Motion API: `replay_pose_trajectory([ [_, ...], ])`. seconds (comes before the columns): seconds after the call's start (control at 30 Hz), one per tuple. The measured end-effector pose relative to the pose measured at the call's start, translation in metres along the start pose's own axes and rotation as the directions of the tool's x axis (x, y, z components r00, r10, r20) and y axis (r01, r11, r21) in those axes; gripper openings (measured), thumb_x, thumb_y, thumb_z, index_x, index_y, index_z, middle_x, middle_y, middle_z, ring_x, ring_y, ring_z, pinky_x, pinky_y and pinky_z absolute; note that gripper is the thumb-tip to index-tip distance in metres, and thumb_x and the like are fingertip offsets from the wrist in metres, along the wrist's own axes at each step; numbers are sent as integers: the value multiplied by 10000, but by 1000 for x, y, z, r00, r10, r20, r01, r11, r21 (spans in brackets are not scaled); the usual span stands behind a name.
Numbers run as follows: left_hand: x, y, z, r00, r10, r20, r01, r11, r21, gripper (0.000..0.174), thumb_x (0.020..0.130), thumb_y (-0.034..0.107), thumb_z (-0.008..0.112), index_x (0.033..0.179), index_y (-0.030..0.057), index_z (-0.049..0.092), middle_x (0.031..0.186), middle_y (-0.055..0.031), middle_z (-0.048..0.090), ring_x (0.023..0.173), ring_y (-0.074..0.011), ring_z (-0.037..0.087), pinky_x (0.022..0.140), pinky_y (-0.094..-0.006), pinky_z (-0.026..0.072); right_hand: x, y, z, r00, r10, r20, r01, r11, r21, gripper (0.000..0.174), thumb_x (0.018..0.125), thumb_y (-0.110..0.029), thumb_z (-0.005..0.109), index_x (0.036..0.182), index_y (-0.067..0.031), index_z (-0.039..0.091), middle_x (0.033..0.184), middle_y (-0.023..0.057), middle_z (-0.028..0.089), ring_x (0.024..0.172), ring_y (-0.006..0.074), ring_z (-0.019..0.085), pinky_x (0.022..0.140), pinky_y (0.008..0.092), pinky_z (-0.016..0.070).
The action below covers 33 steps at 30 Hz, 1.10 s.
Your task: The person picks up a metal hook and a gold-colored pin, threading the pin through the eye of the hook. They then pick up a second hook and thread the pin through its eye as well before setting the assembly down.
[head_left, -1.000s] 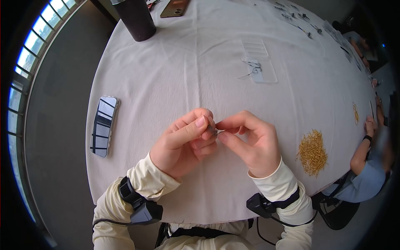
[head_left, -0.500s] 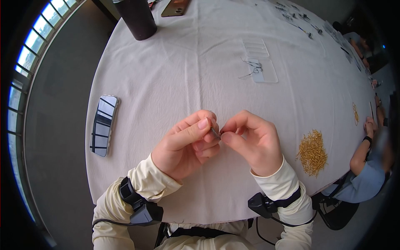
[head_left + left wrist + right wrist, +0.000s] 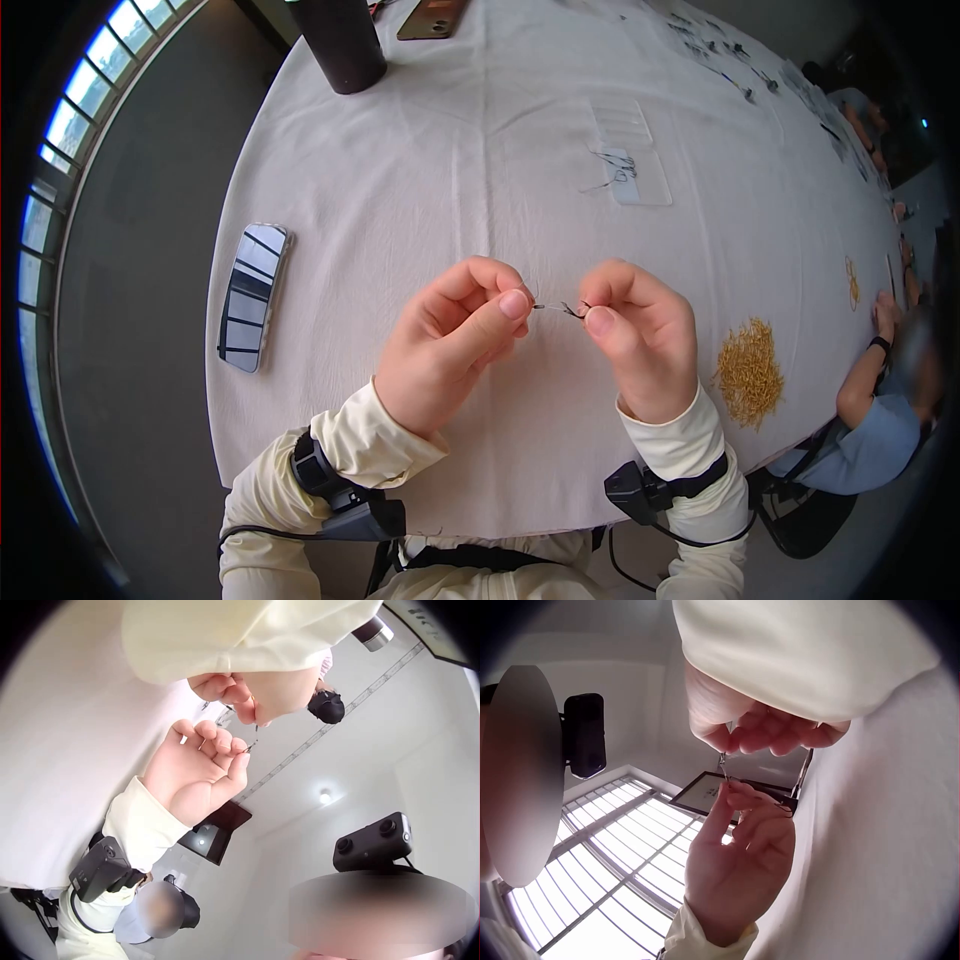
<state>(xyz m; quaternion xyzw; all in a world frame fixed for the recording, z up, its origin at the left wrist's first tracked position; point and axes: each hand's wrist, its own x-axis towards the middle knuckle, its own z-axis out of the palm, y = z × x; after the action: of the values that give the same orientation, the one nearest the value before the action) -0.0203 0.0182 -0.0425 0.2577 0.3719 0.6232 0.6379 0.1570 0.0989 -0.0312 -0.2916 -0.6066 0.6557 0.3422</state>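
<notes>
My left hand (image 3: 455, 345) pinches one end of a thin, dark, wire-like strand (image 3: 572, 311) between thumb and forefinger. The other end is pinched by my right hand (image 3: 648, 345). Between the two sets of fingertips a short pale stretch of the strand shows, with a small dark bit by the left thumb. Its exact kind is too small to tell. In the right wrist view a little shiny metal part (image 3: 722, 760) hangs at the right fingertips. Both hands are held over the white tablecloth (image 3: 500, 430).
Right of my hands lies a heap of small gold-coloured pieces (image 3: 750, 375). Farther back sits a clear plastic case (image 3: 655, 185) with dark wire-like pieces (image 3: 620, 165). A phone (image 3: 255, 298) lies at left, a dark tumbler (image 3: 342, 48) behind it. Another person's arm (image 3: 868, 370) rests at right.
My hands have drawn apart from nearly touching, the right one moving rightward. The strand now shows stretched between their fingertips. The head view has shifted slightly.
</notes>
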Motion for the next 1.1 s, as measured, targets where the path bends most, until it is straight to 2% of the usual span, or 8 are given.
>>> replay_pose_trajectory([
  [0.03,-1,1,1,1000,2,-2,-2,1000,-1,82,985,141,579,994,61,570,865,14,558,678,-55,404,612,-217,327,0,0,0,1000,0,3,0,1000,-1,117,869,-121,649,888,-13,608,840,-3,575,813,91,479,780,264,389],
  [0.1,-2,2,5,996,87,-27,-79,974,212,87,967,135,617,980,55,584,892,8,591,740,-54,473,659,-223,381,0,-2,0,997,-72,6,73,994,-79,100,860,-103,636,871,-11,598,830,3,571,802,100,472,777,269,385],
  [0.2,-3,2,6,988,151,-26,-133,930,343,88,951,120,643,967,49,594,907,5,609,814,-60,528,719,-231,425,-1,-5,3,998,-68,16,70,989,-128,80,852,-87,625,850,-14,594,813,4,563,793,105,467,766,271,385],
  [0.43,-7,-1,10,973,227,29,-220,893,393,85,934,77,665,961,16,612,872,22,612,773,-28,519,679,-193,415,-2,-6,3,997,63,-36,-67,993,-102,69,840,-68,626,824,-10,594,791,11,570,784,100,470,758,267,396],
  [0.5,-7,-1,9,969,240,48,-234,847,477,83,929,67,667,959,8,616,864,18,615,756,-27,513,656,-189,402,-2,-6,3,999,48,-15,-49,993,-103,72,837,-68,629,824,-6,595,789,13,576,783,97,471,761,266,398],
  [0.63,-7,-1,11,966,255,48,-247,851,464,89,924,57,670,979,4,626,863,13,626,738,-23,503,641,-188,393,-2,-6,2,1000,8,2,-8,992,-125,70,832,-67,630,821,-9,594,785,13,573,782,98,472,759,266,398],
  [0.7,-9,3,13,983,185,-3,-168,898,407,87,905,40,683,974,11,639,941,-27,654,830,-71,559,749,-228,443,-1,-7,0,1000,-19,12,21,987,-160,65,820,-64,638,811,-16,594,775,15,568,768,106,476,754,269,401],
  [1.1,-10,4,11,987,157,11,-142,859,493,65,890,18,692,937,5,650,906,-30,659,800,-65,561,714,-227,444,2,-4,-2,974,-217,58,223,904,-365,50,784,-35,656,808,-30,612,766,31,584,739,134,531,725,285,423],
])
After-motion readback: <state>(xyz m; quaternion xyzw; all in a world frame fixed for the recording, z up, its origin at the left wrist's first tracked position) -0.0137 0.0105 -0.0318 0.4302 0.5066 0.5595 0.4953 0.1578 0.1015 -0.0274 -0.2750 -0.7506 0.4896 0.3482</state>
